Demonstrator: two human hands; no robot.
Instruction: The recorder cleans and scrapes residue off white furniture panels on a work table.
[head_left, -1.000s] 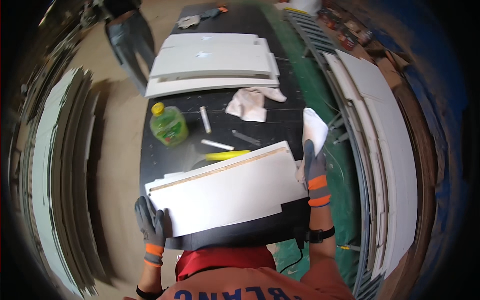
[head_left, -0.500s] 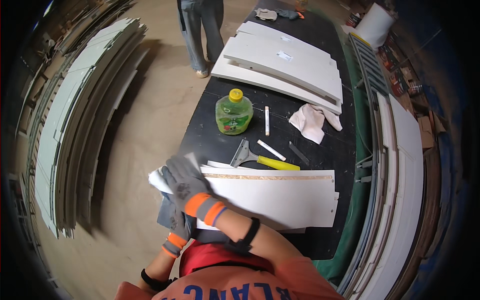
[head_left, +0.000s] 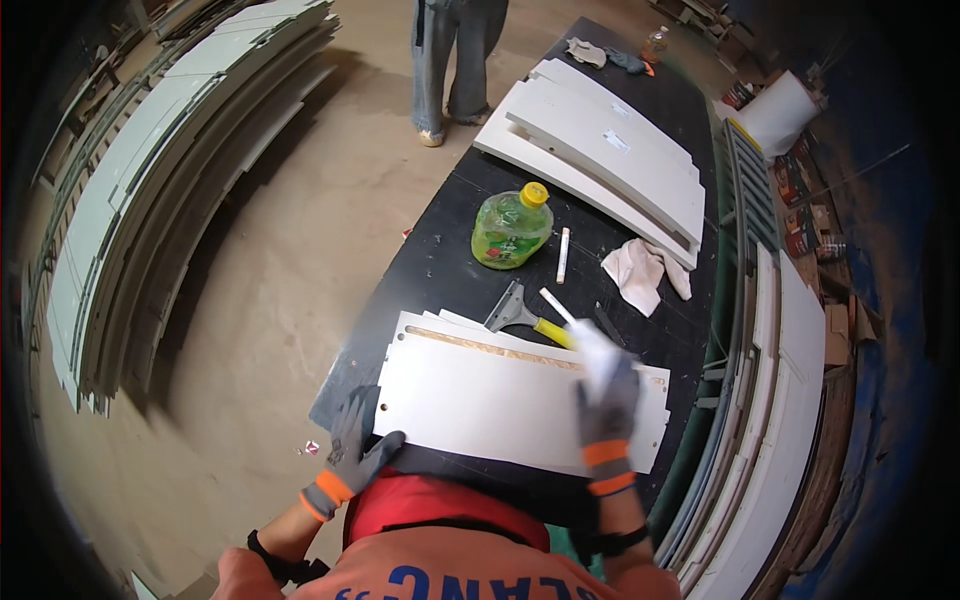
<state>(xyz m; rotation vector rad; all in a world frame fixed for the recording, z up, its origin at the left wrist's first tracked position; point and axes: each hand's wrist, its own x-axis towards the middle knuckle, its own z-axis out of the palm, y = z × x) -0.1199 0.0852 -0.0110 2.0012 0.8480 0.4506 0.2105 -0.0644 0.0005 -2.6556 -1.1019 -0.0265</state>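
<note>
A white panel (head_left: 480, 405) with a bare strip along its far side lies on the black table in front of me, on top of other panels. My left hand (head_left: 358, 440), in a grey glove with an orange cuff, rests open at the panel's near left corner, thumb apart from the fingers. Over the panel's right part, my gloved right hand (head_left: 608, 400) is closed on a white cloth (head_left: 598, 358), blurred by motion. Just beyond the panel lie a scraper (head_left: 515, 310) with a yellow handle, partly hidden by the cloth, and a white stick (head_left: 556, 304).
A green bottle (head_left: 512, 228) with a yellow cap, another white stick (head_left: 563, 255) and a crumpled rag (head_left: 640, 275) stand or lie farther back. Beyond them is a stack of white panels (head_left: 600, 150). Panel stacks flank the table; a person (head_left: 450, 70) stands behind.
My right hand has swept the cloth from the panel's left end to its right part. The left hand now shows at the near left corner. The whole view has shifted and turned.
</note>
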